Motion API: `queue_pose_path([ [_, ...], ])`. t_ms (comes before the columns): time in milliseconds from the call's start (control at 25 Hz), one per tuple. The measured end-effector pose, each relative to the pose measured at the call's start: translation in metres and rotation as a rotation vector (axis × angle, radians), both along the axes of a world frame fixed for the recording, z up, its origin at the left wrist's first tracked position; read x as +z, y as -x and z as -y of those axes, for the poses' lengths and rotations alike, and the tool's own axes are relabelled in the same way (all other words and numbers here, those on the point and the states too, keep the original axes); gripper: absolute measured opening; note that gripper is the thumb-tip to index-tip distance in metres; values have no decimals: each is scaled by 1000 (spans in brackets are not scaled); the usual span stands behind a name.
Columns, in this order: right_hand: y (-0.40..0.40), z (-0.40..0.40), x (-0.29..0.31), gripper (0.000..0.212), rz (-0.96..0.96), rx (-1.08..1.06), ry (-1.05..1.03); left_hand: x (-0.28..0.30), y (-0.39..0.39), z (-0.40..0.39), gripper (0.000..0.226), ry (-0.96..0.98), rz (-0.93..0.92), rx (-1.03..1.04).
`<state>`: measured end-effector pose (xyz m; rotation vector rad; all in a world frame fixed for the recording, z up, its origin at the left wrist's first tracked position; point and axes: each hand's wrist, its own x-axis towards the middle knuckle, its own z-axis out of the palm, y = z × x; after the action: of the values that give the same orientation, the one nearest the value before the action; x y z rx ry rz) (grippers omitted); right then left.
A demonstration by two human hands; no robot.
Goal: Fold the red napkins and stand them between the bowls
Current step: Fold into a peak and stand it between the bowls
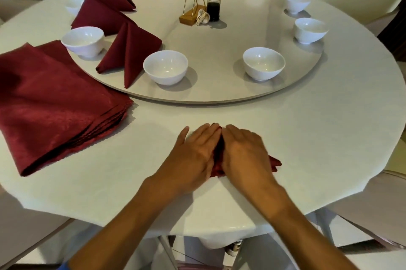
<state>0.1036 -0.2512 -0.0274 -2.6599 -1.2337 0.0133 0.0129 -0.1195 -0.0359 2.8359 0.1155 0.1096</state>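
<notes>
Left of frame: a stack of flat red napkins [59, 103] lies on the white tablecloth [307, 138], its far corner reaching the rim of the turntable [219, 96]. Upper left: four folded napkins stand on the turntable among white bowls; the nearest folded napkin [129, 54] stands between the bowl at its left [84, 41] and the bowl at its right [165, 67]. Lower centre: the left hand [193, 157] and right hand [243, 153] lie side by side, fingers straight, pressing flat a partly folded red napkin [274, 163], which shows only as a dark strip between the hands and a corner at the right. Neither hand curls round the cloth. Centre right: the next bowl [263, 65] has an open gap to its left, the likely next site.

Risk, as a judgement: the glossy fabric may spring open if the crease is pressed weakly, so the fold could slump when stood; an uneven base would let it topple against a bowl.
</notes>
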Motion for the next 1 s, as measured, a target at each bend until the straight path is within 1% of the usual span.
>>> queue_pose_path([
  [80,16,1,-11,59,-68,20,16,-13,3,0,69,-45,-72,11],
  [120,15,7,-15,64,-77,14,53,-17,8,-1,67,-48,-31,32],
  [200,3,31,-18,66,-71,-2,109,-22,21,-3,60,-56,32,42],
  [320,-8,60,-18,70,-111,-67,157,-31,36,-8,59,-94,48,49],
  [440,-6,54,-6,77,-43,-76,241,-29,36,-7,59,-99,63,62],
  [480,-5,45,4,73,-18,-64,205,-28,36,-7,59,-94,61,58],
  [560,-11,24,23,48,-42,-63,95,-29,38,-6,59,-80,62,48],
  [600,-16,14,29,41,-80,-68,45,-30,38,-7,59,-72,73,46],
  [680,-26,-1,35,42,-220,-116,6,-30,39,-7,59,-52,88,47],
  [720,-32,-5,37,42,-343,-146,6,-29,39,-7,60,-50,88,47],
  [800,-44,-10,42,39,-658,-211,-15,-29,40,-6,60,-58,90,43],
  [880,-55,-9,46,29,-904,-240,-28,-27,40,-6,60,-55,93,27],
  [960,-59,-7,50,20,-1003,-192,-53,-27,40,-8,61,-38,106,1],
  [1000,-59,-5,50,19,-1050,-177,-95,-27,41,-8,61,-32,113,-12],
])
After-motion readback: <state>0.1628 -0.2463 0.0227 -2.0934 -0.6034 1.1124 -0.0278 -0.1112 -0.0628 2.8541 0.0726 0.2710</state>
